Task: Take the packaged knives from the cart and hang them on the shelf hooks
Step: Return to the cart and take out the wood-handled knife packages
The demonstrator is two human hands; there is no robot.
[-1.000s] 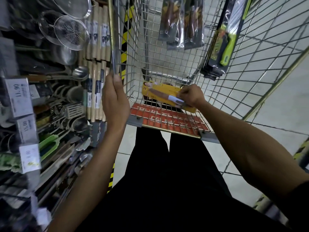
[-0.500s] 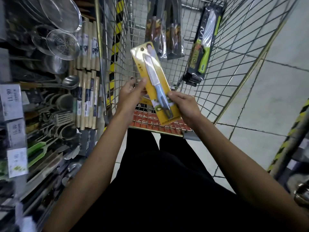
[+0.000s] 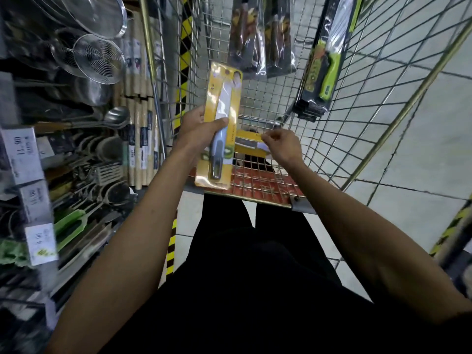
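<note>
Over on the left the shelf (image 3: 76,226) is packed with steel ware: 2 wire strainers (image 3: 99,58) hang up top, 3 price tags (image 3: 21,154) line the front edge, and pale wooden sticks (image 3: 139,139) stand in wrappers beside the cart (image 3: 357,123). Now the change: half a second back both hands shared 1 yellow knife pack, and the right has since let go. The left hand (image 3: 201,126) has it alone now, fingers behind and thumb clamped across the front where blade meets grey handle. That yellow knife pack (image 3: 222,98) stands nearly upright, hang-hole end up, held over the cart's near-left corner and not yet at the shelf.

Moving right – the right hand (image 3: 283,146) has dropped into the basket and its fingertips pinch the edge of a second yellow pack (image 3: 249,143), which lies flat on the cart's near end above the red panel (image 3: 265,185).

So 2 yellow packs in play. Further in, 2 brown-handled packs (image 3: 245,39) lean at the far end, and on the right a stack of green-handled packs (image 3: 324,65) leans against the wire side – how many are in that stack I cannot tell
</note>
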